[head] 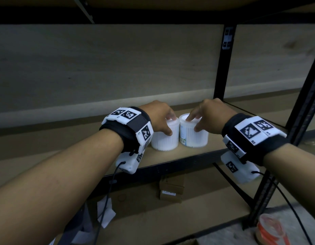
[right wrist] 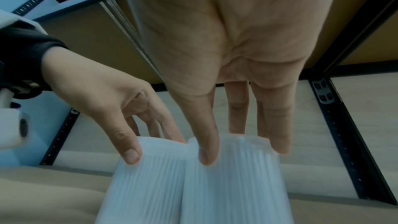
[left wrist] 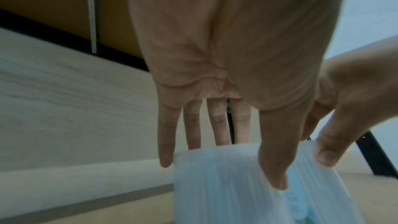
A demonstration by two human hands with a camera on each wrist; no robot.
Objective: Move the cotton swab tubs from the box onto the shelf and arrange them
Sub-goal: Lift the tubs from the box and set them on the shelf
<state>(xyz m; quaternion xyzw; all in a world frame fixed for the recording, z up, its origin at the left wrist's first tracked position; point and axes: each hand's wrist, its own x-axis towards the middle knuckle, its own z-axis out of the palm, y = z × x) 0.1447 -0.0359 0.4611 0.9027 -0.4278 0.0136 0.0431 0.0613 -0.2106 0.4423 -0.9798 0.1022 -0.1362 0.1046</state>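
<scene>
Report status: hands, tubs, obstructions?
Left hand grips left tub. Right hand grips right tub. Both upright on shelf, side by side. Nothing blocking.

The scene is dimly lit throughout, with the underside of the upper shelf board [head: 153,7] left in deep shadow and the pale back panel [head: 100,68] below it rendered in muted grey-beige without glare. Straight frame posts [head: 222,64] are bent outward toward the picture edges by the wide lens, and the far corners of the head view are darkened. In both wrist views the tubs [right wrist: 193,185] are smeared by motion blur, the palms [left wrist: 226,31] nearest the lens are soft, and a cool bluish cast is seen beside them.
</scene>
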